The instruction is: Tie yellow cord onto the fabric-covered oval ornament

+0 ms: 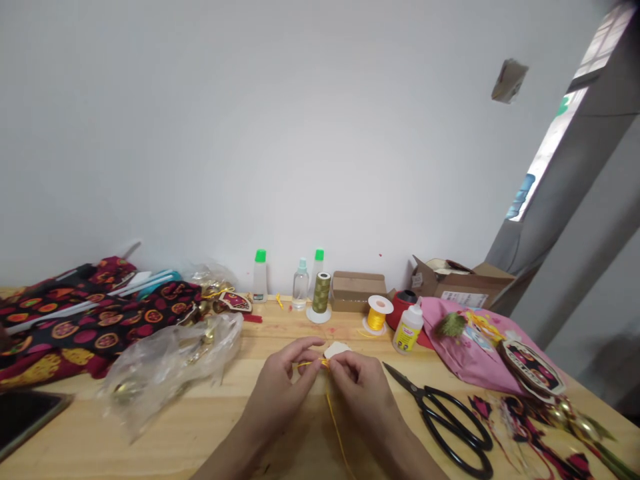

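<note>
Both my hands meet over the middle of the wooden table, pinching a thin yellow cord [336, 421]. My left hand [284, 380] is closed at thumb and fingers on the cord, a short piece of it showing across the fingertips. Close against it, my right hand [363, 383] pinches the same cord. One long end hangs down between my wrists toward the near edge. Just behind the fingertips lies a small pale flat piece [337, 349], partly covered by my hands. Whether the cord is knotted cannot be made out.
Black scissors [435, 413] lie right of my right hand. Behind stand a glue bottle [408, 329], a yellow cord spool [376, 319] and an olive thread cone [321, 297]. A plastic bag [170, 367] and patterned fabric [110, 323] are left; a pink bag [465, 340] is right.
</note>
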The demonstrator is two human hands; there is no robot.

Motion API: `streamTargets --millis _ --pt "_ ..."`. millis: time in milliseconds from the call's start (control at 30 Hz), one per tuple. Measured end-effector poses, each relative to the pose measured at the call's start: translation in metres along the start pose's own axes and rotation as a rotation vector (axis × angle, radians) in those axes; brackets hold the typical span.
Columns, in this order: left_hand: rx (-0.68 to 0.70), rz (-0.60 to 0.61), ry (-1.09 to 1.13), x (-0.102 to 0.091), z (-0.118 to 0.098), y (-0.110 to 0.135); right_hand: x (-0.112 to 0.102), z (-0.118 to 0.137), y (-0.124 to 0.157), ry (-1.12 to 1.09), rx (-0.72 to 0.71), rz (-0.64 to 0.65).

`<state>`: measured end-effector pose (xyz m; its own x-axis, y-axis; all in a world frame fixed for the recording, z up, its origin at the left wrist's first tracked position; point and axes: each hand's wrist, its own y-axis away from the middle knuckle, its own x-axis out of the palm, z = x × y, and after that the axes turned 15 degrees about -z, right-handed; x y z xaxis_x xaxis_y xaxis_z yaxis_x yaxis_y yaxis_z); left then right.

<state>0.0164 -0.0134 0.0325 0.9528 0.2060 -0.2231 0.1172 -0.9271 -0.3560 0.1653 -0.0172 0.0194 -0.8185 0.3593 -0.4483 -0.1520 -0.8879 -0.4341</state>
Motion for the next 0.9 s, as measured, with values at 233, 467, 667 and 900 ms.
streamTargets --millis 233,467,667,900 --pt "-0.206 0.093 0.36 0.004 0.001 -0.002 -0.002 0.005 -0.002 -0.176 -0.028 -0.052" --pt "-0.243 0.108 0.416 0.002 0.003 -0.005 -0.009 0.013 -0.003 -0.101 -0.213 -0.043" --pt "-0.24 0.101 0.419 0.001 0.0 -0.004 -0.008 0.014 -0.004 -0.156 -0.102 -0.036" --pt "-0.232 0.101 0.433 0.0 0.006 -0.005 -0.007 0.013 -0.005 -0.175 -0.111 0.015"
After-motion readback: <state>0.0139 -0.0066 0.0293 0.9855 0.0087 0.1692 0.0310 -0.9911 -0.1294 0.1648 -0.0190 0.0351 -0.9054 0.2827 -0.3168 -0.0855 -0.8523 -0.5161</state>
